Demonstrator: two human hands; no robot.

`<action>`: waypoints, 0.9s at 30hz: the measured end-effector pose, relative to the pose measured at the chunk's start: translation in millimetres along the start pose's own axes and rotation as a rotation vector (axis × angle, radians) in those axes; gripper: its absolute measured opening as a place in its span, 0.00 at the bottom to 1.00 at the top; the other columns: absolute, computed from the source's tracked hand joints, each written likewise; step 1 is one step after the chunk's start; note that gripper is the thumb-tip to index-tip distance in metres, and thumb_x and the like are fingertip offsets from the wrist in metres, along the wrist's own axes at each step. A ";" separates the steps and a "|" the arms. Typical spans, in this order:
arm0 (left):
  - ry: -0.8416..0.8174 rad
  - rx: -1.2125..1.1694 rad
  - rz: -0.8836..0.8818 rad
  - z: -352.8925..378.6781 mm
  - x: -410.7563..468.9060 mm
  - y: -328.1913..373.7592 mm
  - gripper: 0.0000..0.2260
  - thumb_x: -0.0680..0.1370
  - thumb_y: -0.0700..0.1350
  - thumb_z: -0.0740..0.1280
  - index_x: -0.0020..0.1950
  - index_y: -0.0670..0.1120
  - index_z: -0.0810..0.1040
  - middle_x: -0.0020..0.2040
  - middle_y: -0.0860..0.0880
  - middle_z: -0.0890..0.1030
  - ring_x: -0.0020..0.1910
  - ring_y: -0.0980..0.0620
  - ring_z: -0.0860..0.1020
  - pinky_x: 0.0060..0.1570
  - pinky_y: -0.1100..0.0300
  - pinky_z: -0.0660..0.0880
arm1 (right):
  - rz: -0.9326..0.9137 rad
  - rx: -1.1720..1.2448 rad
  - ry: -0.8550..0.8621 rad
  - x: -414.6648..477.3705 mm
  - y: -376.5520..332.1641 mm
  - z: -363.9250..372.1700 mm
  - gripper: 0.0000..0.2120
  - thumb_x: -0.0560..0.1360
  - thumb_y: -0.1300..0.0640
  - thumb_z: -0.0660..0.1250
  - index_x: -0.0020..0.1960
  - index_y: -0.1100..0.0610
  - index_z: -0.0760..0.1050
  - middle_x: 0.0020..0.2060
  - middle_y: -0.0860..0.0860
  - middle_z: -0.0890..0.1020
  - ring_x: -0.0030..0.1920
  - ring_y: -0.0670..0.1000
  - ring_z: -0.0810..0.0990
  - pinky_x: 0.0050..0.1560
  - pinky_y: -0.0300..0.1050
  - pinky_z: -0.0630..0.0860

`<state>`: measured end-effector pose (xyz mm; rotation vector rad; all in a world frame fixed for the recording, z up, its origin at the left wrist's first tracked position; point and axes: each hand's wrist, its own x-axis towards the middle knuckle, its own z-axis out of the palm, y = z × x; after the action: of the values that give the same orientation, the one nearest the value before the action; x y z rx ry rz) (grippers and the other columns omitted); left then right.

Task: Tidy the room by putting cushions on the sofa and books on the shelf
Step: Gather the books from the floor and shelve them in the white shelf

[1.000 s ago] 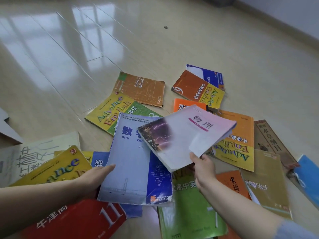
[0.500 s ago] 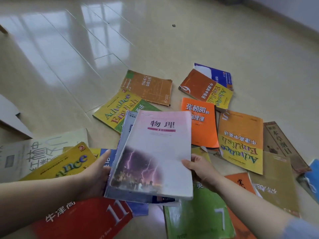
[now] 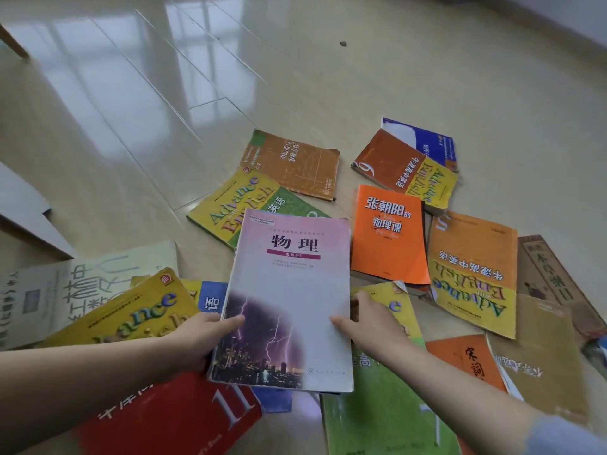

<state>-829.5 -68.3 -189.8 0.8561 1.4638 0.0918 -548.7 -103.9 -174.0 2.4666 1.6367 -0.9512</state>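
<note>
glossy beige tile floor (image 3: 394, 77), scattered books (image 3: 387, 231), pale wall (image 3: 588, 14)

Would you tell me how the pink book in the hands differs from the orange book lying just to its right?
The pink book is gripped at its side edges by the left hand and right hand; the orange book lies untouched beside it. The pink book's cover shows lightning over a city, while the orange book's cover is plain colour with lettering. Both are face up, with titles upright toward the camera.
</note>
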 end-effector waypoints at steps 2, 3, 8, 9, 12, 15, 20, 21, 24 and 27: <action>-0.017 0.014 0.012 -0.5 2.0 -1.5 0.30 0.64 0.62 0.72 0.49 0.37 0.79 0.49 0.31 0.80 0.50 0.33 0.80 0.55 0.36 0.75 | 0.071 0.131 -0.026 3.0 0.9 0.9 0.28 0.75 0.41 0.66 0.65 0.60 0.67 0.61 0.55 0.76 0.59 0.56 0.76 0.47 0.46 0.71; -0.021 0.008 0.014 -0.8 2.2 -0.9 0.28 0.66 0.61 0.73 0.48 0.37 0.79 0.45 0.32 0.81 0.49 0.33 0.81 0.55 0.36 0.75 | 0.111 0.233 -0.046 5.5 0.7 1.5 0.30 0.74 0.41 0.67 0.67 0.60 0.66 0.63 0.54 0.75 0.60 0.55 0.75 0.49 0.46 0.72; 0.000 0.112 0.070 6.2 -0.9 16.6 0.25 0.68 0.63 0.72 0.43 0.39 0.79 0.39 0.43 0.82 0.42 0.43 0.81 0.54 0.45 0.77 | 0.199 0.552 -0.035 12.7 -9.4 7.2 0.30 0.72 0.42 0.69 0.66 0.59 0.68 0.61 0.53 0.76 0.57 0.54 0.77 0.50 0.47 0.75; 0.013 0.161 0.098 8.5 -1.0 20.2 0.22 0.70 0.61 0.71 0.42 0.40 0.80 0.39 0.45 0.83 0.41 0.45 0.81 0.52 0.49 0.77 | 0.204 0.577 -0.025 12.5 -12.3 9.4 0.29 0.71 0.43 0.70 0.64 0.58 0.68 0.59 0.53 0.76 0.56 0.54 0.77 0.50 0.48 0.76; 0.042 0.250 0.201 12.5 -4.5 29.9 0.16 0.74 0.58 0.68 0.40 0.45 0.81 0.35 0.50 0.83 0.37 0.51 0.80 0.42 0.58 0.76 | 0.234 0.591 0.003 13.8 -14.4 12.6 0.27 0.70 0.44 0.71 0.61 0.58 0.70 0.56 0.53 0.77 0.54 0.55 0.78 0.52 0.50 0.78; 0.042 0.243 0.306 13.7 -9.9 30.1 0.09 0.77 0.53 0.67 0.48 0.48 0.79 0.36 0.53 0.82 0.35 0.58 0.78 0.36 0.64 0.71 | 0.232 0.565 -0.002 16.9 -8.1 9.6 0.26 0.71 0.44 0.70 0.61 0.57 0.70 0.56 0.52 0.78 0.53 0.54 0.79 0.49 0.49 0.78; 0.089 0.161 0.391 19.6 -20.4 26.2 0.10 0.77 0.48 0.68 0.57 0.50 0.76 0.46 0.53 0.83 0.43 0.58 0.80 0.40 0.65 0.73 | 0.194 0.591 -0.004 17.5 -5.5 11.2 0.22 0.71 0.44 0.70 0.57 0.56 0.72 0.52 0.51 0.80 0.50 0.53 0.80 0.46 0.47 0.77; 0.100 0.143 0.417 20.7 -23.7 26.2 0.11 0.77 0.47 0.68 0.58 0.50 0.75 0.48 0.54 0.83 0.45 0.58 0.80 0.43 0.64 0.74 | 0.189 0.602 0.001 17.1 -5.6 12.0 0.22 0.70 0.43 0.71 0.56 0.56 0.73 0.51 0.50 0.81 0.50 0.52 0.80 0.47 0.48 0.78; 0.108 0.133 0.555 24.4 -34.9 24.4 0.12 0.76 0.46 0.68 0.58 0.54 0.74 0.49 0.57 0.83 0.48 0.60 0.81 0.50 0.60 0.78 | 0.187 0.663 0.011 18.8 -3.2 14.0 0.22 0.70 0.41 0.71 0.56 0.55 0.75 0.50 0.50 0.81 0.48 0.50 0.81 0.42 0.45 0.77; 0.089 0.131 0.689 27.2 -47.2 26.2 0.12 0.76 0.46 0.69 0.59 0.56 0.74 0.50 0.61 0.82 0.46 0.51 0.82 0.49 0.54 0.79 | 0.172 0.803 -0.029 20.7 -3.1 12.0 0.27 0.67 0.37 0.71 0.58 0.53 0.76 0.52 0.49 0.83 0.51 0.51 0.82 0.49 0.49 0.80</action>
<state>-801.5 -87.5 -139.8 1.4506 1.2074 0.5574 -551.5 -89.6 -193.2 2.9417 1.1274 -1.8858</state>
